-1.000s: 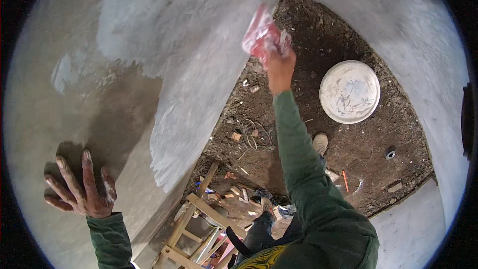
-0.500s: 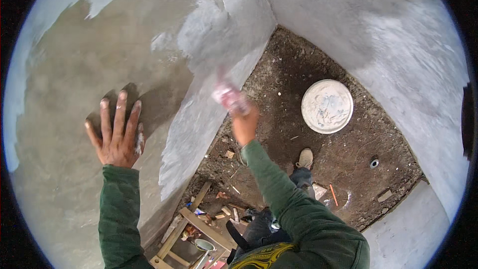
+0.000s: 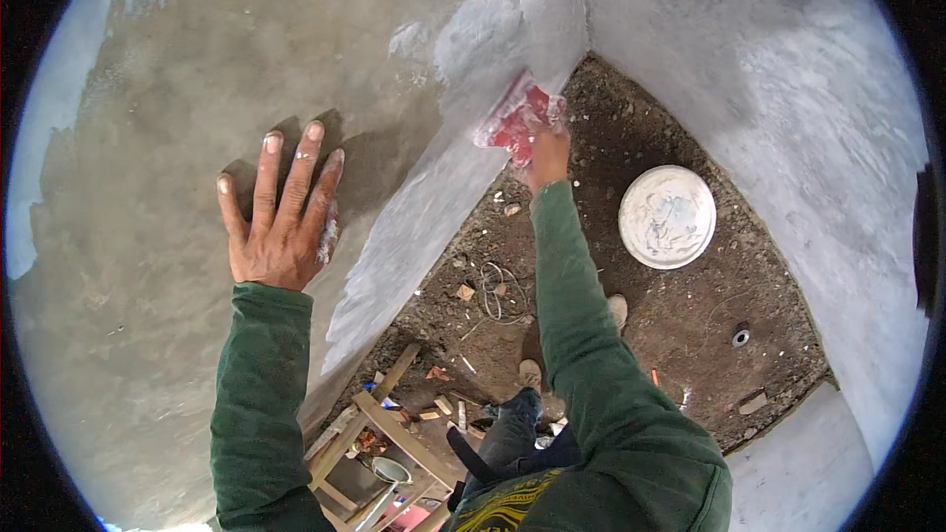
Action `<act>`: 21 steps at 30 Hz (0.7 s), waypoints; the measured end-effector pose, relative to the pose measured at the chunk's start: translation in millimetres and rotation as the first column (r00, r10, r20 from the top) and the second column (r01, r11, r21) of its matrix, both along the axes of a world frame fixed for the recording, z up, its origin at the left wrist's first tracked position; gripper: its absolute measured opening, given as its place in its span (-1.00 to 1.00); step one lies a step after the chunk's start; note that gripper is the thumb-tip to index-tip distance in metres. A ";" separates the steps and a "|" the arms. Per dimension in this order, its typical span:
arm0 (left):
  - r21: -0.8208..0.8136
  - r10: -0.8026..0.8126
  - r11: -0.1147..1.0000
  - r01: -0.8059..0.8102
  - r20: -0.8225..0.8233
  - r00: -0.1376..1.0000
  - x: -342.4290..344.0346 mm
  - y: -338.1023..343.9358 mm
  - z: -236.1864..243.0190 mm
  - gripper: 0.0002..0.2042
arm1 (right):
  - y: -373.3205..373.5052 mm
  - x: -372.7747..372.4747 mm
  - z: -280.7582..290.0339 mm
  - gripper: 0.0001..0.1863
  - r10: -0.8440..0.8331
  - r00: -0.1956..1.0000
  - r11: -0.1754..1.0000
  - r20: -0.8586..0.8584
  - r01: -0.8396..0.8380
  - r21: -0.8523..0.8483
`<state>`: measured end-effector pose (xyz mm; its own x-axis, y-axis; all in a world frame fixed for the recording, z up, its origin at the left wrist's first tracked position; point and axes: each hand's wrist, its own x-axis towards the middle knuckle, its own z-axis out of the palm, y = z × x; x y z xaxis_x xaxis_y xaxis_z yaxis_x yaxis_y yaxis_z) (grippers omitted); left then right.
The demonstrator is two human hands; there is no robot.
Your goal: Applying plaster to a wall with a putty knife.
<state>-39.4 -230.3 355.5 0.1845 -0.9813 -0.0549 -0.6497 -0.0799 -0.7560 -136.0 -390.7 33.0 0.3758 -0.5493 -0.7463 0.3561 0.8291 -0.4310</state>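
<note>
My left hand (image 3: 281, 207) lies against the bare grey-brown part of the left wall (image 3: 197, 118), fingers spread, with white smears along its index finger and thumb side. In my right hand (image 3: 547, 158) is a red putty knife (image 3: 520, 126) with a wide blade, coated in white paste. Its blade rests at the pale, freshly coated strip of the same wall, near the corner and the wall's lower edge. My fingers wrap its handle, which they mostly hide.
A round white bucket (image 3: 667, 217), smeared with paste on top, stands on the dirt floor (image 3: 690, 325). At lower left are a wooden frame (image 3: 404, 443) and a small pan (image 3: 391, 471). A coil of wire (image 3: 501, 294) lies near the left wall; a pale wall (image 3: 788, 108) rises on the right.
My right hand has carried the putty knife up and right toward the corner. The view has shifted; my left hand stays flat on the wall. A second shoe now shows below.
</note>
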 end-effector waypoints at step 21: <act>-0.028 -0.004 1.000 0.002 -0.050 0.999 -2.9 -7.1 -10.2 -0.35 | -12.2 -16.2 123.4 -0.64 -0.091 0.993 0.956 0.080 0.109 -0.272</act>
